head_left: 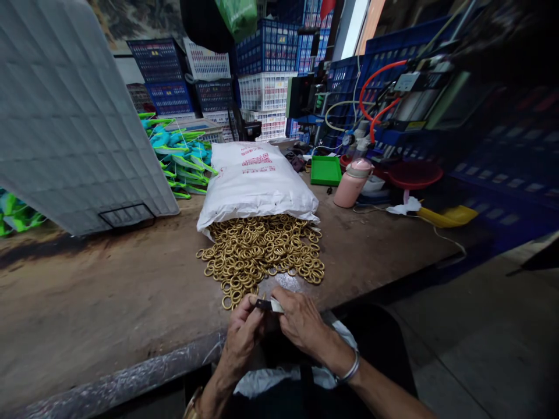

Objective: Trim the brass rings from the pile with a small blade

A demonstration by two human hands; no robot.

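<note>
Looking at a big brown table (131,291), then a fat white sack (257,180) lying on it, then a heap of brass-coloured rings (262,250) spilling from the sack's near end. In front of the sack, just past that heap: left hand (243,327) and right hand (302,319), both pinched narrow on a small dark strip (264,304) with a whitish end. Can't tell if also gripping a ring. Could easily drop the strip by pinching too lightly, or scatter rings with a careless knuckle.
</note>
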